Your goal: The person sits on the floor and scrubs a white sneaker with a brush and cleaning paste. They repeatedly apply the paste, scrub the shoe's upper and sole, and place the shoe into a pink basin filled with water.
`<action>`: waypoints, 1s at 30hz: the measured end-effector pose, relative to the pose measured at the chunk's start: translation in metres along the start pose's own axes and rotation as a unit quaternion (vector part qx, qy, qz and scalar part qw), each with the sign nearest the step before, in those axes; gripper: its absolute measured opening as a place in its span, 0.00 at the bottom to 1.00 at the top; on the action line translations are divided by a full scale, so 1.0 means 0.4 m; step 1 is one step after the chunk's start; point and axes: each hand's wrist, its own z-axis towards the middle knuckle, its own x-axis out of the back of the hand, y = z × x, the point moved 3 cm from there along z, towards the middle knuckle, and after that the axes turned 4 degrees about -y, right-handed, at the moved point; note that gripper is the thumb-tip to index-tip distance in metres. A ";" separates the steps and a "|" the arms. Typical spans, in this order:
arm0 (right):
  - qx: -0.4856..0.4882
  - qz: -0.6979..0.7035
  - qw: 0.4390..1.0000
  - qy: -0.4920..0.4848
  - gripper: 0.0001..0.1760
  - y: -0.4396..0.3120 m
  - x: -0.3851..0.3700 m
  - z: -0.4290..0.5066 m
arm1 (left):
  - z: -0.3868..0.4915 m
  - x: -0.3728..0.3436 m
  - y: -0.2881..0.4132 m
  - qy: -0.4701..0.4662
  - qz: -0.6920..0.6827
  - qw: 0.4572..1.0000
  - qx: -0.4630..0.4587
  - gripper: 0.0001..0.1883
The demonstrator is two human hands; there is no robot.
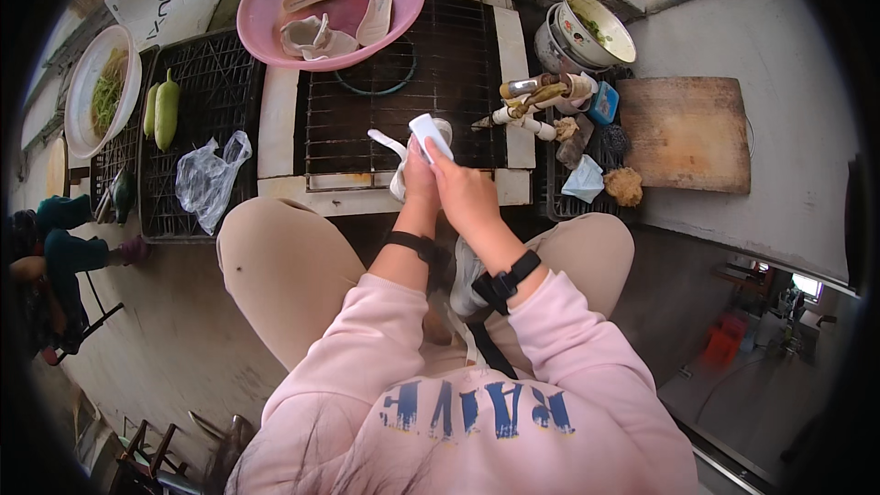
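My left hand [420,179] is closed on a white shoe [399,182], whose strap sticks out to the left over the metal grate [337,120]. Pressed against the shoe, a small white block-like object [432,137], perhaps a brush, is in my right hand [464,196]. My hands touch each other and hide much of the shoe. Beyond them stands a pink plastic basin [258,27], holding two insoles [375,19] and another pale shoe [306,38].
Black crates at left hold green gourds [166,110] and a clear plastic bag [213,179]. A faucet [529,103], a scouring pad [614,139], enamel bowls [598,27] and a wooden cutting board [680,134] are at right. A person [62,247] sits at the far left.
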 end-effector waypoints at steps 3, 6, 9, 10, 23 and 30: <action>-0.020 0.062 0.976 0.210 0.22 0.008 0.037 0.019 | 0.004 0.017 -0.021 0.034 -0.019 0.999 0.014 0.23; -0.014 0.059 0.994 0.095 0.22 0.011 0.020 0.029 | 0.008 0.031 -0.018 0.022 -0.008 1.000 -0.003 0.22; -0.022 0.044 0.999 0.018 0.23 0.027 0.006 0.005 | -0.005 0.030 -0.013 0.004 0.050 0.999 -0.021 0.19; -0.040 0.066 0.995 0.058 0.23 0.039 0.011 -0.006 | -0.016 0.025 -0.018 -0.002 0.063 0.998 0.003 0.19; 0.111 0.332 0.884 0.308 0.27 0.098 -0.179 -0.111 | -0.011 -0.014 0.133 -0.018 -0.126 0.988 0.085 0.16; 0.129 0.187 0.918 0.326 0.25 0.023 -0.054 -0.028 | -0.006 0.039 0.067 -0.009 -0.073 0.972 0.224 0.13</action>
